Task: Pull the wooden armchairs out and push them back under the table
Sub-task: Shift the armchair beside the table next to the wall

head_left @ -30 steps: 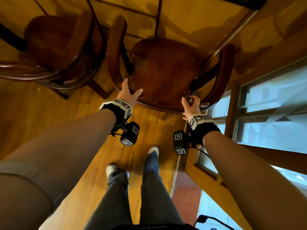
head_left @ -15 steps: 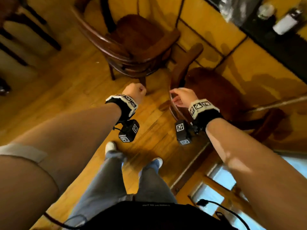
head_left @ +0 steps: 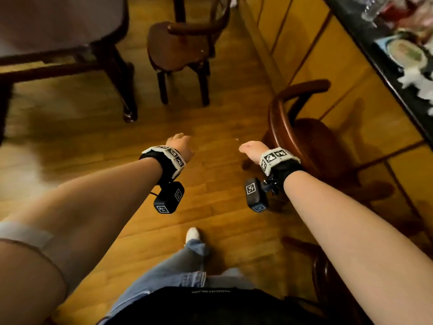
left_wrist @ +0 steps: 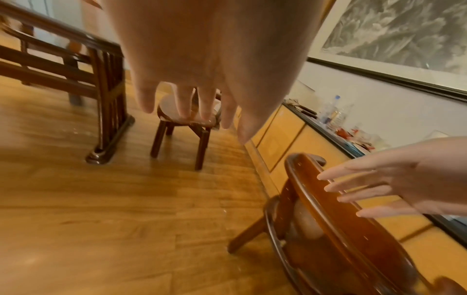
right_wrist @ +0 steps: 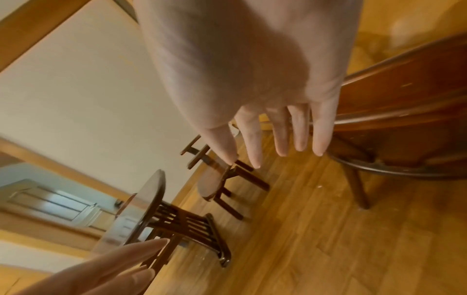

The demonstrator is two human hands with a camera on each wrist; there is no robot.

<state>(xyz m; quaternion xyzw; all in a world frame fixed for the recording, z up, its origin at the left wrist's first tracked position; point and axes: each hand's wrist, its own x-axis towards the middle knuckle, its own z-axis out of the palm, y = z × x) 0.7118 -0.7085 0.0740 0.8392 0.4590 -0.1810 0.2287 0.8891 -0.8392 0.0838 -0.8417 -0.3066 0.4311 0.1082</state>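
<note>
A dark wooden armchair stands against the yellow cabinet front, its curved back rail just right of my right hand. That hand hovers beside the rail with straight, spread fingers and holds nothing. My left hand hangs over bare floor, fingers relaxed and empty. A second dark chair stands farther ahead, next to the dark wooden table at the upper left. Neither hand touches a chair.
A long yellow sideboard with a dark, cluttered top runs along the right. The table's slatted leg and foot stand ahead on the left. Another dark chair part sits close by my right side. Wooden floor lies between.
Both hands have let go of the armchair's back rail they held a second ago. My view has swung left toward the table, and the hands now hang free with fingers spread.
</note>
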